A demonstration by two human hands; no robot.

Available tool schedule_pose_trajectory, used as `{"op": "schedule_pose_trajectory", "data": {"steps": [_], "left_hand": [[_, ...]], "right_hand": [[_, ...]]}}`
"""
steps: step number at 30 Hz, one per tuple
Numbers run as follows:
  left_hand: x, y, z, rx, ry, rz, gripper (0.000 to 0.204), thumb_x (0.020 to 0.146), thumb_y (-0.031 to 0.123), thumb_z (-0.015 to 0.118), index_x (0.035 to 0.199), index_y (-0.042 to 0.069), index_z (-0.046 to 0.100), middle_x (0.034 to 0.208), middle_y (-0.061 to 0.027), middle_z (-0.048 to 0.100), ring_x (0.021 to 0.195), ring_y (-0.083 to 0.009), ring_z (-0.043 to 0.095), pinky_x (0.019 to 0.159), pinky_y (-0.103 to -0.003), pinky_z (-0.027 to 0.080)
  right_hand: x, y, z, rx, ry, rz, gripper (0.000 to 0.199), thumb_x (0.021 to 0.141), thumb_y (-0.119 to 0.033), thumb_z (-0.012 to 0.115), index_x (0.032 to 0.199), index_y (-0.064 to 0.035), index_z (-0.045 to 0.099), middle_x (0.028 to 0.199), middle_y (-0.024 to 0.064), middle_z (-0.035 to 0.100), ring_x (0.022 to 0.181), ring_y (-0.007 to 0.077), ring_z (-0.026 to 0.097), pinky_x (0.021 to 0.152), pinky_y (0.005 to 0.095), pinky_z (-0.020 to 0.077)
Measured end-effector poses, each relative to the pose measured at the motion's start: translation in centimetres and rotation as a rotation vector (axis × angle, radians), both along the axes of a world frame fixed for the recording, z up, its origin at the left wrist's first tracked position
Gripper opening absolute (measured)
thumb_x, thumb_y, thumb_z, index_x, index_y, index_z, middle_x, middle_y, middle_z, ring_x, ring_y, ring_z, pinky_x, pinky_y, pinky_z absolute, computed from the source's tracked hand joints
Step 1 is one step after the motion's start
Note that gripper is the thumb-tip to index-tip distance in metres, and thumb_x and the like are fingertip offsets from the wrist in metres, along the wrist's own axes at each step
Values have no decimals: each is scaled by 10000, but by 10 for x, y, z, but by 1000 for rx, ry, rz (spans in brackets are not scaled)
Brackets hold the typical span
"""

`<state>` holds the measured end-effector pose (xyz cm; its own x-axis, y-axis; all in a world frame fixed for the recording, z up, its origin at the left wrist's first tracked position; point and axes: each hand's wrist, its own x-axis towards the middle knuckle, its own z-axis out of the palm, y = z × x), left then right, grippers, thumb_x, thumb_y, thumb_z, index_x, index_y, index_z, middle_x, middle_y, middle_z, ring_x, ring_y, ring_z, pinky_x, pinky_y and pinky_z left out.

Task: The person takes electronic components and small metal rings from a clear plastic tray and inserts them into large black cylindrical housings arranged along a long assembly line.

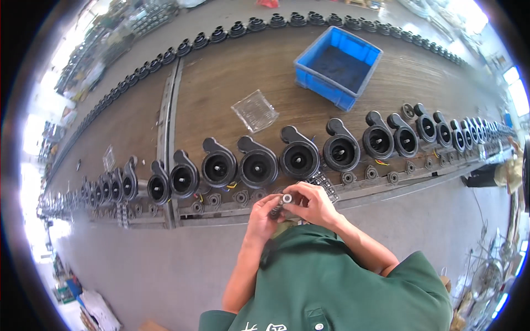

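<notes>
Both hands are together in front of me at the near edge of the workbench. My right hand (313, 204) pinches a small round metal ring (287, 198) with a pale centre, perhaps a bearing, between thumb and fingers. My left hand (261, 218) is closed around several similar small dark metal rings (274, 213), close against that ring. Just beyond the right hand lies a clear tray of small metal parts (324, 185), partly covered by the hand. A black snail-shaped blower housing (299, 157) with a metal shaft in its round opening stands just past my hands.
More black housings (218, 167) line the bench's near side, with flat metal flanges (240, 197) along its edge. A blue plastic crate (338, 99) and an empty clear blister tray (255, 111) sit on the brown bench top (221, 83). Another row of black parts (237, 29) follows the far edge.
</notes>
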<state>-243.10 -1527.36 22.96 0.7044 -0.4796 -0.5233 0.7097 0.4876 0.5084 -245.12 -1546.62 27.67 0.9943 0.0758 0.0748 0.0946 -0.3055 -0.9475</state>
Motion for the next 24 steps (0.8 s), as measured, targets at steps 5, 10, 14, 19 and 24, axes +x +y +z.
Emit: {"op": "schedule_pose_trajectory", "data": {"steps": [5,10,14,19,24], "left_hand": [[25,21,-9,111,3,-7,71,942,109,678,988,56,687,857,-85,690,657,-176,619,512,-277,441],[59,40,-4,206,-41,-2,64,944,115,696,931,70,653,837,-63,668,643,-157,608,487,-275,432],[73,49,2,196,-42,9,90,942,138,710,927,72,651,846,-54,678,640,-151,611,493,-276,445],[70,50,-2,147,20,-3,107,931,150,730,919,72,658,844,-50,698,637,-152,621,500,-276,453],[65,47,-5,100,31,2,109,929,152,735,914,76,659,851,-48,698,636,-153,624,502,-275,453]], "right_hand": [[35,-13,-37,13,128,-316,249,881,-154,737,1104,-44,719,820,92,721,724,147,680,677,312,541],[80,-24,-43,-212,154,-389,228,875,-178,712,1037,-19,730,876,169,751,792,287,739,759,370,562],[90,-29,-36,-412,189,-339,181,853,-210,728,917,-43,758,806,147,737,758,294,727,730,372,555],[91,-30,-34,-375,150,-269,200,845,-225,743,916,-38,756,776,128,729,718,312,703,699,376,547],[81,-20,-30,-658,-70,-467,245,847,-251,754,975,-42,741,863,117,724,713,319,684,689,387,546]]}}
